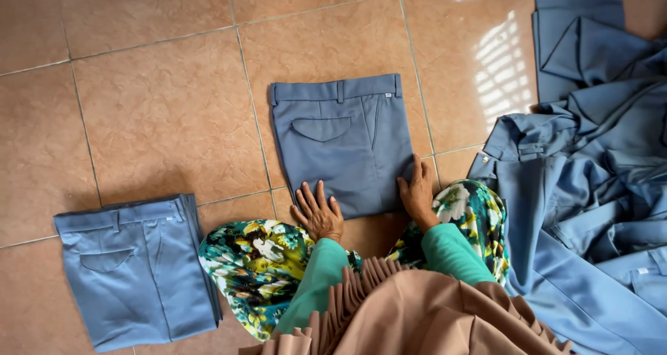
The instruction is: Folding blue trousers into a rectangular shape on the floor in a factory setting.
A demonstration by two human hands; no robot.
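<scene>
Under the fingertips of both hands lies a folded pair of grey-blue trousers [344, 143], flat on the tan floor tiles [160, 112]. Fingers of the left hand [318, 212] are spread and straight, pressing palm-down on the near edge of the folded trousers at its left part; nothing is gripped. Fingers of the right hand [417, 192] are extended too, laid along the near right corner of the same piece, with the tips on the cloth and the heel of the hand off it; whether the thumb pinches the edge cannot be told. Just beyond the fingers, the folded trousers show a curved pocket flap in the middle and a waistband with belt loops at the far end. Behind the wrists come green sleeves [445, 251], and beneath them a floral cloth [257, 261] in green, black and white spreads over the person's knees, with a pleated brown garment [417, 313] closer to the camera. Left of the left hand's fingers, well apart from them, a stack of folded trousers [135, 268] of the same colour sits on the tiles, its waistband also turned away. Right of the right hand's fingers, near them, a loose heap of unfolded grey-blue trousers [597, 181] sprawls over the floor, reaching the frame's right edge.
</scene>
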